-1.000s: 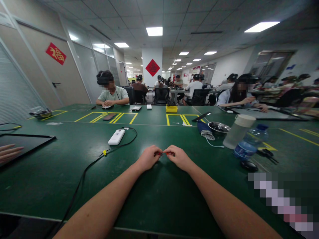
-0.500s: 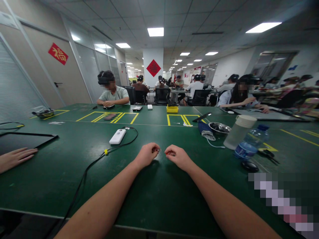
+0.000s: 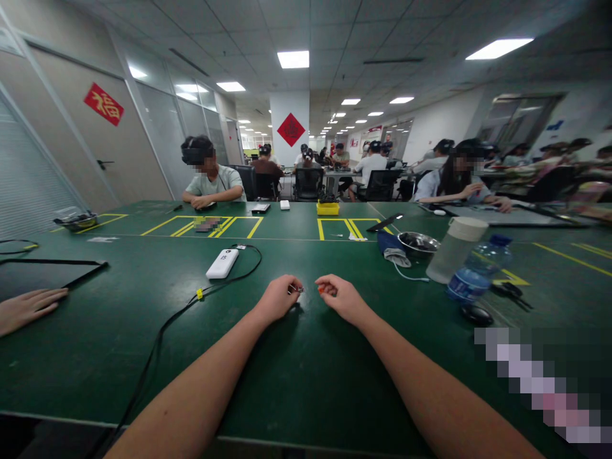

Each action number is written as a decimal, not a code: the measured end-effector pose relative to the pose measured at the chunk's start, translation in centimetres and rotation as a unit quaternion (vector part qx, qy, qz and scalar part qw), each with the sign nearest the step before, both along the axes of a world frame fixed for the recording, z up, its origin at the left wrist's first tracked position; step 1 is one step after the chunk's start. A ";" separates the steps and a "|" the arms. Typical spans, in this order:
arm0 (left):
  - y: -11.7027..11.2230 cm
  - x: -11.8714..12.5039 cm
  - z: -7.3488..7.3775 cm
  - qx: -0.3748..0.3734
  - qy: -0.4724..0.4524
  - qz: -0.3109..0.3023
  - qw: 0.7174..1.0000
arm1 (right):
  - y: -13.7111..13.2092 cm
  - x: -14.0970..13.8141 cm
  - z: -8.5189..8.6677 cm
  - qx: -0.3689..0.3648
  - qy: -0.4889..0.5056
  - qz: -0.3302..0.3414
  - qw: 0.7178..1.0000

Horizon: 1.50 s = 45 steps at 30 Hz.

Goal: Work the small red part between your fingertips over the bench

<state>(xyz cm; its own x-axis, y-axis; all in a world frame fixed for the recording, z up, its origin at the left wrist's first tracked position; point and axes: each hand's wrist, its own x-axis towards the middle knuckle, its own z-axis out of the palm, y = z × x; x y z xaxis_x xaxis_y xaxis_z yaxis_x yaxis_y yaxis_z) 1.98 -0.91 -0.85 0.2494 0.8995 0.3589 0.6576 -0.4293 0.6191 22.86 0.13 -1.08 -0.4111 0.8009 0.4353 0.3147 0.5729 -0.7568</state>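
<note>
Just above the green table (image 3: 306,363), my two hands face each other with a narrow gap between them. My left hand (image 3: 281,297) is closed, its fingertips pinching a small shiny piece (image 3: 299,290) too tiny to name. Between the thumb and fingers of my right hand (image 3: 340,297) sits a small orange piece (image 3: 320,289), mostly covered by the fingers. The two pieces are apart. Left of my left hand lies a white power bank (image 3: 222,263) with a black cable (image 3: 165,328) running beside it.
At right stand a frosted bottle (image 3: 455,248), a water bottle (image 3: 480,268), a metal bowl (image 3: 419,243) and a black mouse (image 3: 477,313). A yellow tray (image 3: 327,208) is farther back. Another person's hand (image 3: 32,310) rests at left; other people sit across the table.
My hands have drawn slightly apart, and more of the orange piece shows in my right hand. The view has shifted a little.
</note>
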 end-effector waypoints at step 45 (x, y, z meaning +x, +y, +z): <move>-0.9 1.6 -0.2 0.011 -0.008 -0.038 0.999 | 0.6 0.2 -0.9 -0.042 0.035 0.007 0.998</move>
